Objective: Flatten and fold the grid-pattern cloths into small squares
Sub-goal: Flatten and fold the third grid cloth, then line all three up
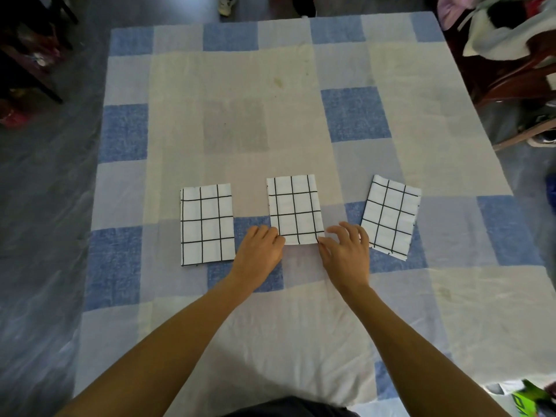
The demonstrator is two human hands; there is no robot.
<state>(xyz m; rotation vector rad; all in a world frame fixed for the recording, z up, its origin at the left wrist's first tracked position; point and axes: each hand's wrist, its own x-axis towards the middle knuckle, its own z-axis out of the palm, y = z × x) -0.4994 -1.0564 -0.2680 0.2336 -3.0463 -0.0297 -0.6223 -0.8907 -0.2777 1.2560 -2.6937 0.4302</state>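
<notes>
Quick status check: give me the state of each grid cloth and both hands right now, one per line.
Left cloth: folded into a flat rectangle, lying straight, untouched.
Middle cloth: folded flat, both hands at its near corners.
Right cloth: folded flat, lying tilted, untouched.
Left hand: fingers curled at the middle cloth's near left corner.
Right hand: fingers spread at its near right corner.
Checked bedsheet: spread out under everything, lightly wrinkled.

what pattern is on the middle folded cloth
White with a black grid of thin lines, on the middle cloth, head view.
</notes>
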